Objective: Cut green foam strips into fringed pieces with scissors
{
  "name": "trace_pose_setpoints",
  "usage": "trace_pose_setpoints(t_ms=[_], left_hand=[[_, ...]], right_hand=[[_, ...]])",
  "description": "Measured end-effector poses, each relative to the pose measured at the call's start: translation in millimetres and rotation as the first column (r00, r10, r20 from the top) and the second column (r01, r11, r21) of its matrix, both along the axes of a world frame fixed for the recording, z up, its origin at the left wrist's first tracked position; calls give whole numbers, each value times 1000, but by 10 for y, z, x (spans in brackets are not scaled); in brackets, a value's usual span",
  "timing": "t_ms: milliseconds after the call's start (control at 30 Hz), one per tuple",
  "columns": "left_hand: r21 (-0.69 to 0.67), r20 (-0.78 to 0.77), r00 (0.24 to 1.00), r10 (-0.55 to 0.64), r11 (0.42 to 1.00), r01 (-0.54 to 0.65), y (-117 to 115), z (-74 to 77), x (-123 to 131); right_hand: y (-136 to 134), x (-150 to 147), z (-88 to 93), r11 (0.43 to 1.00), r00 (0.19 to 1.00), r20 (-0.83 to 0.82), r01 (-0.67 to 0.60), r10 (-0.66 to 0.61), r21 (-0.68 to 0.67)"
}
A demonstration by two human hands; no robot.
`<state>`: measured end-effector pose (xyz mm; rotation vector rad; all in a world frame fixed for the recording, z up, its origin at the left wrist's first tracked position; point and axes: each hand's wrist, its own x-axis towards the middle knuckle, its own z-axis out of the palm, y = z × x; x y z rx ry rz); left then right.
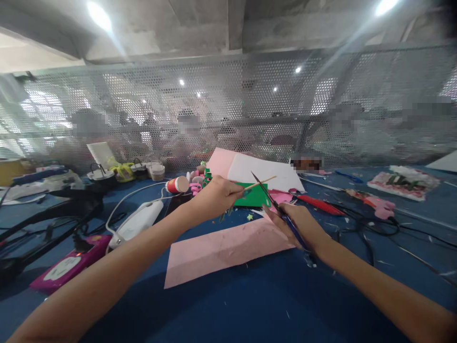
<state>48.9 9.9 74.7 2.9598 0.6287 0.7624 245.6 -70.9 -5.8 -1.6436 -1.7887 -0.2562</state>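
My left hand (220, 193) is closed in a pinch on a thin wooden stick (262, 182), which points out to the right. In my right hand (298, 221) is a pair of scissors (285, 215) with dark handles; the blades point up and to the left and meet the stick near its free end. Behind the stick lies a green sheet (246, 196). Below both hands a long pink paper strip (221, 252) rests on the blue table, its right end partly under my right hand. A small pale green star (250, 217) lies between the hands.
At left are a magenta power box (73, 267), a white power strip (141, 221) and a red-and-white paper cup (177, 185). White paper (264, 171) lies behind the hands. A red tool (320, 205), a pink glue gun (382, 206) and loose cables occupy the right.
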Motion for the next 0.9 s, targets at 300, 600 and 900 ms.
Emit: trace_pose_setpoints(t_ms=[300,600,900], left_hand=[[-37,-19,997,75,996,-76,-63,6,44],[-82,2,997,80,993,-80,-56,-12,54],[-73,-4,993,119,990,-119,-102,-34,83]], right_hand=[[62,73,-97,993,1000,-4,-28,29,111],[76,50,-62,993,1000,-12,-5,7,117],[74,45,-37,993,998,-66,-14,21,114]])
